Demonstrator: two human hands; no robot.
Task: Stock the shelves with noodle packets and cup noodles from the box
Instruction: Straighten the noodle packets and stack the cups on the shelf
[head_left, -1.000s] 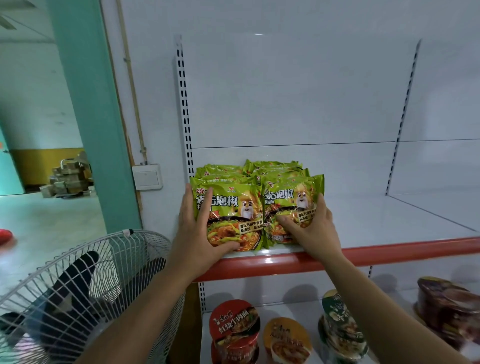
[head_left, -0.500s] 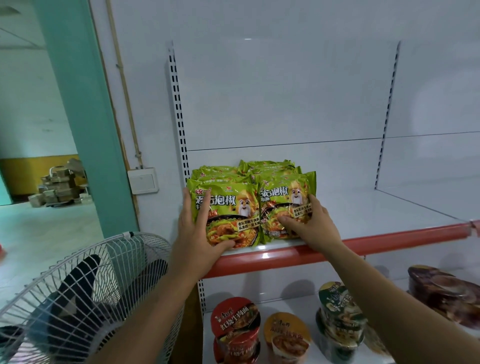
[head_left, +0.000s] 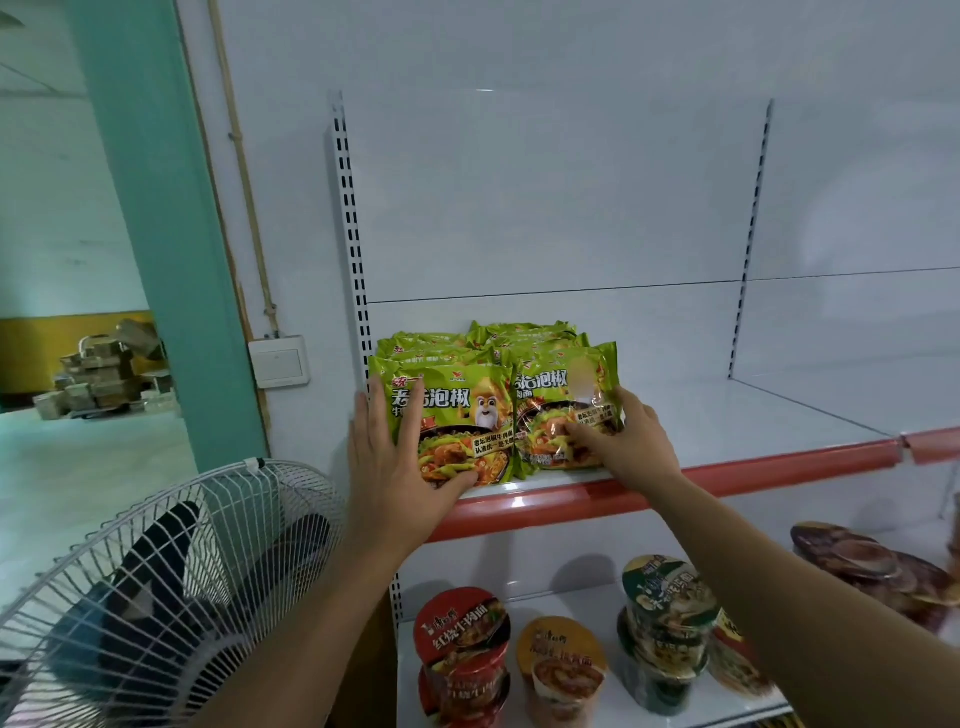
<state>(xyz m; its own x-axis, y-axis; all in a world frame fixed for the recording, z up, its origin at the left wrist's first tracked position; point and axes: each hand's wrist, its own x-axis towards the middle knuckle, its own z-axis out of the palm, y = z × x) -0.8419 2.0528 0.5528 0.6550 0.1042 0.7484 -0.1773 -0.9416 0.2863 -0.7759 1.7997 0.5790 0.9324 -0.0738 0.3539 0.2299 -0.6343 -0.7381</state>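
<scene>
Unmoved, left hand (head_left: 400, 467) and right hand (head_left: 623, 441) flat against front noodle packets (head_left: 457, 410).

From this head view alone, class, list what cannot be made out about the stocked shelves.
Head view:
Count of green noodle packets: front packets hide the rows behind.
Right front packet, mascot: blurred patch.
Brown-lidded bowls: smeared, cut by the right edge.
The box: outside the frame.
</scene>
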